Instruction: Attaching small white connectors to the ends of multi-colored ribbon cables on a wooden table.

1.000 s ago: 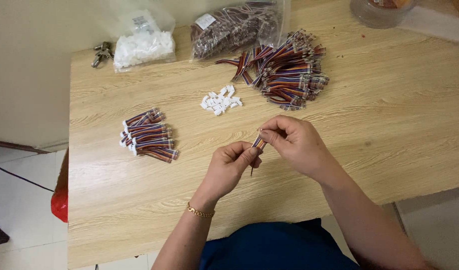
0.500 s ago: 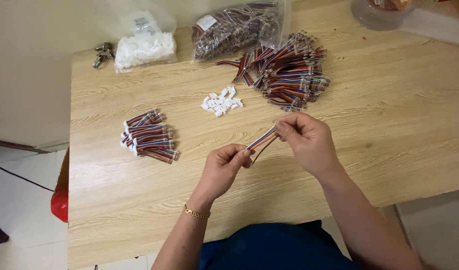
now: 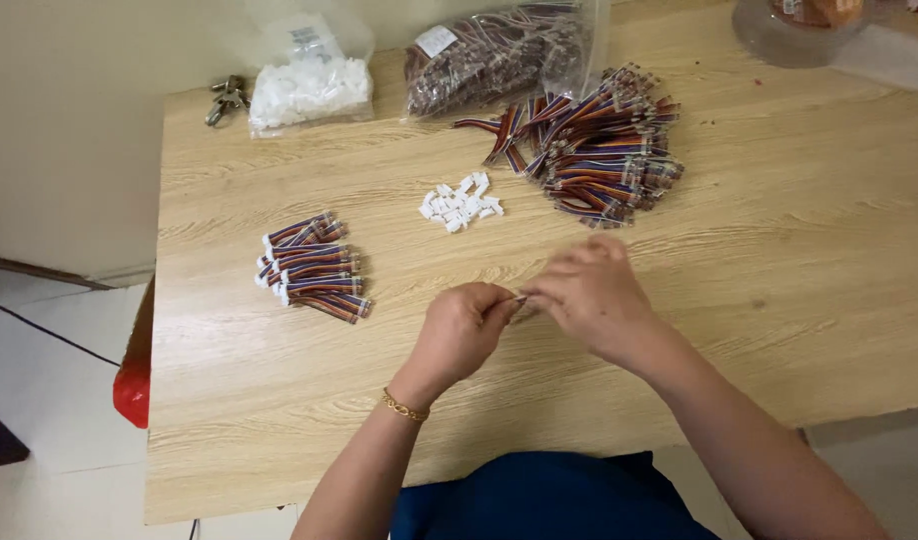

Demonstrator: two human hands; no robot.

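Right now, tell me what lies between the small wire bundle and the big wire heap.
In the head view, loose white connectors lie between the small wire bundle and the big wire heap.

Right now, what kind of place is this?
Probably a home work table for small assembly jobs. It holds piles of coloured wire bundles, little white plastic plugs and bags of spare parts.

— What sits on the table [image 3: 779, 300] beyond the hands?

— The left hand [image 3: 462, 330] and right hand [image 3: 591, 297] meet near the front middle. Behind them lies a small heap of connector housings [image 3: 460, 203], and right of that a big pile of ribbon cables [image 3: 597, 150].

— And to the left?

— A smaller stack of cables [image 3: 314, 267] lies left of the hands. At the far edge rest a bag of housings [image 3: 307, 88], keys [image 3: 226, 98] left of it, and a bag of cables [image 3: 499, 55] to its right
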